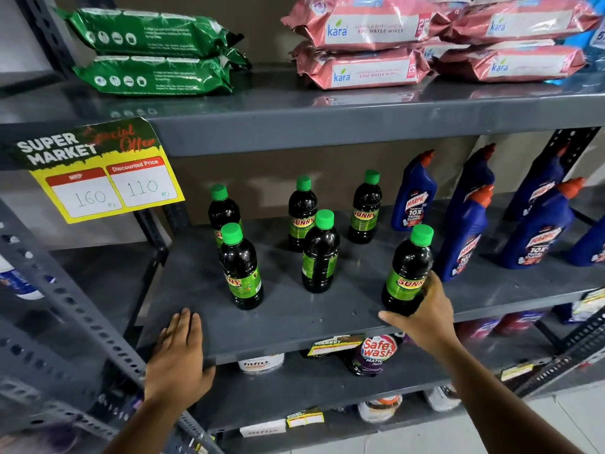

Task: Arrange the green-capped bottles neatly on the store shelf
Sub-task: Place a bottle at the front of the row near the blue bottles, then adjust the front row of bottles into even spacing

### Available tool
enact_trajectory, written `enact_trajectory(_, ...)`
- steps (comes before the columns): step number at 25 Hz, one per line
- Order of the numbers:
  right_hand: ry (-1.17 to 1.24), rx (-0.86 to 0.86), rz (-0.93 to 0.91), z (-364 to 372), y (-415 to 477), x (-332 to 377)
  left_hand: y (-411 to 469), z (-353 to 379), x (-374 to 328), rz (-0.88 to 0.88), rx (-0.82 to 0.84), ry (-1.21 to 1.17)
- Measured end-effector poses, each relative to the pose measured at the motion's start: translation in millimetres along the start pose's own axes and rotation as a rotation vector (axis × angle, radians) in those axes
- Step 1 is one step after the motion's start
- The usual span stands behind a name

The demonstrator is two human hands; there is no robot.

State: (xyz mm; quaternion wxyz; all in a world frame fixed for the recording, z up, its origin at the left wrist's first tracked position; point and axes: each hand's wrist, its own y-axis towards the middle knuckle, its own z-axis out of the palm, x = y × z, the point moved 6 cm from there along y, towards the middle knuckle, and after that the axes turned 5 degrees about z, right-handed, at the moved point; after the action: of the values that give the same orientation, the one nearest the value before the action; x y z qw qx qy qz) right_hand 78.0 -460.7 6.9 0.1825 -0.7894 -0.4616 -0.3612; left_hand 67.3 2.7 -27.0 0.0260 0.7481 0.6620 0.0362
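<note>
Several dark bottles with green caps and green "Sunny" labels stand upright and scattered on the grey middle shelf (288,326). One stands front left (241,270), one behind it (222,209), one in the centre (320,253), two at the back (302,214) (366,208). My right hand (425,309) grips the lower part of the front right bottle (407,273), which stands near the shelf's front edge. My left hand (178,355) lies flat on the shelf's front left edge, fingers together, holding nothing.
Blue Harpic bottles (465,237) with orange caps crowd the right of the same shelf, close to the held bottle. Green (150,54) and pink wipe packs (370,44) lie on the shelf above. A yellow price sign (101,172) hangs at left. Lower shelves hold other products.
</note>
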Motion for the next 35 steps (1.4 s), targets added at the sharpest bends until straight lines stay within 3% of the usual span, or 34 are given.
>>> enact_trajectory(2,-0.025,-0.210,-0.003,-4.4,-32.9,-9.4,0.3,1.5,0.4,-0.008,0.014,0.021)
enact_trajectory(3,0.006,-0.236,-0.080,2.8,-54.4,-6.3,0.1,2.4,0.6,-0.010,0.019,0.031)
enact_trajectory(7,0.164,0.069,-0.382,62.3,-86.4,57.5,0.6,1.3,-1.2,-0.001,0.016,0.039)
enact_trajectory(13,0.269,0.040,-0.199,97.0,-30.5,139.3,0.1,1.5,-1.1,-0.015,0.039,-0.016)
enact_trajectory(18,0.395,0.096,-0.163,107.5,-22.0,134.1,0.2,0.1,-0.5,-0.014,0.014,-0.030)
enact_trajectory(28,0.233,0.108,-0.086,116.5,-10.4,114.3,0.1,-1.4,-2.0,-0.004,0.017,-0.034)
enact_trajectory(32,0.299,0.183,-0.094,118.4,-12.5,114.5,-0.9,-1.6,-2.4,-0.004,0.011,-0.032)
enact_trajectory(35,0.243,0.103,-0.091,112.4,-15.4,112.1,-0.6,-1.7,-2.8,0.000,0.012,-0.025)
